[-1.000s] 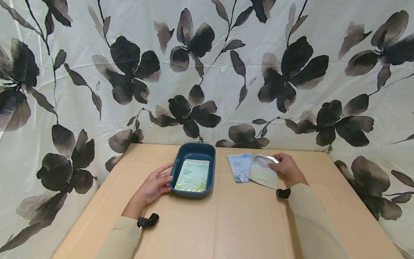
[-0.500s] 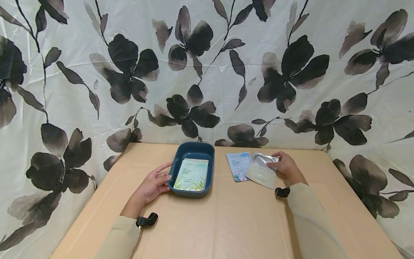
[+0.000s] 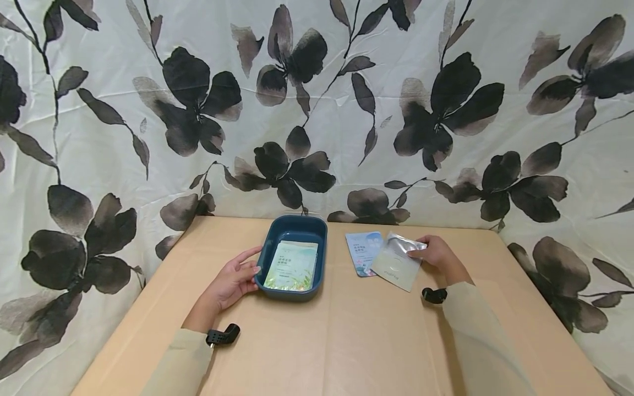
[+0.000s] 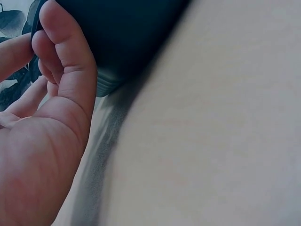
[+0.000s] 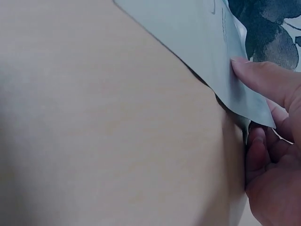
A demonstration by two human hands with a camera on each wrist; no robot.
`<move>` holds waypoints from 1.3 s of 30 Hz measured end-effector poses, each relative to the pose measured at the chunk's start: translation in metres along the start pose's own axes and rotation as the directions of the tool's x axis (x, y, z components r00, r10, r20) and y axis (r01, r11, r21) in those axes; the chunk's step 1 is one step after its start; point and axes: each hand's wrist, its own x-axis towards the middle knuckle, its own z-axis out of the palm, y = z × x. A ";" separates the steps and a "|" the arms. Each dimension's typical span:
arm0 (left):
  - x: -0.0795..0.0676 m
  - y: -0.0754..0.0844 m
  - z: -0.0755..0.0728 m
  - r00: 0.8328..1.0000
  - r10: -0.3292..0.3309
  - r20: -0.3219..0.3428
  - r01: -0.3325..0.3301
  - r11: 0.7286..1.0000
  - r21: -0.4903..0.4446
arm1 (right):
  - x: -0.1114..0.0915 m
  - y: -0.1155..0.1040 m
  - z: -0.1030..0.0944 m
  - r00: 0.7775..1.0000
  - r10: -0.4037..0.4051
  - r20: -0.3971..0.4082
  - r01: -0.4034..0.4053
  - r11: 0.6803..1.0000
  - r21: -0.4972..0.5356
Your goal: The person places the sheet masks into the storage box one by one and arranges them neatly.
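The right hand [image 3: 436,254] pinches the far corner of a silver packet [image 3: 396,262], thumb on top and the other fingers curled beneath its edge; in the right wrist view the thumb [image 5: 268,80] presses down on the packet's [image 5: 207,42] grey face while the fingers tuck under it. The packet is tilted, its held corner lifted and its near end low over the bench [image 3: 346,341]; whether that end touches the bench cannot be told. Just beside it on the left, partly under it, a light blue packet [image 3: 361,250] lies flat. The left hand [image 3: 233,278] rests at the left wall of a dark blue tray [image 3: 292,225], fingers loosely bent, with the fingertips touching the rim; the left wrist view shows the thumb [image 4: 70,52] laid against the tray's [image 4: 131,33] dark outer wall, the fingers only lightly curled, not clamped round it. Inside the tray a pale green packet [image 3: 292,265] lies flat, covering most of the bottom. Both arms wear beige sleeves, each with a small black device at the wrist [image 3: 223,334]. The tray stands near the middle of the tan bench, and the two packets lie to its right, apart from it. Behind and to the sides hangs a white cloth [image 3: 317,110] printed with large black flowers.
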 end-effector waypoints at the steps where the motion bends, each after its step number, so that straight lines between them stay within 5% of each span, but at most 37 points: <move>1: 0.000 0.000 -0.001 1.000 0.001 0.004 -0.001 1.000 0.003 | 0.000 0.000 0.001 1.000 -0.001 -0.003 0.001 1.000 0.000; 28: -0.001 0.000 -0.001 1.000 -0.013 -0.004 0.013 1.000 0.008 | -0.036 -0.003 0.006 0.993 -0.092 -0.075 0.092 0.996 -0.001; 39: -0.005 0.001 -0.002 1.000 -0.002 0.014 0.002 1.000 -0.001 | -0.046 0.000 0.014 0.998 -0.047 -0.052 0.057 0.974 0.221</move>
